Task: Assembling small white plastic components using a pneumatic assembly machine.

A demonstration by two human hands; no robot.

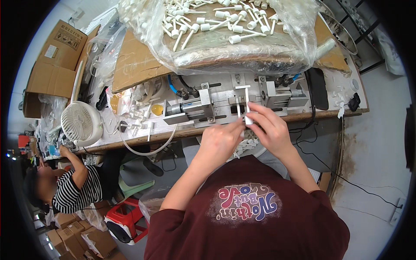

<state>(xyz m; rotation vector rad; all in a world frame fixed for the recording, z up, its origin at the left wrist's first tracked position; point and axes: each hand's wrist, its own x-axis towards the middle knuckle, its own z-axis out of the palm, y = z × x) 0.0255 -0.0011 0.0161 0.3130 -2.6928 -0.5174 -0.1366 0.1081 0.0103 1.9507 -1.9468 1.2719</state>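
Both hands (272, 130) apparently grip a white T-shaped piece (247, 96).

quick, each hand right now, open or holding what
Left hand: curled; whether it holds anything cannot be told.
Right hand: closed, holding a T-shaped white part.

Fan (81, 123) L of mach. (232, 100)

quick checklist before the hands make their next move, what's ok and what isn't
1. Long white piece gripped by right hand: ok, pinched.
2. Left hand grip: cannot tell, fingertips partly hidden.
3. Gap between left metal fixture and right metal fixture clear of hands: not ok, right hand appears partly over it.
4. White parts in clear plastic bag available: ok, many loose.
5. Fixtures powered off: cannot tell.
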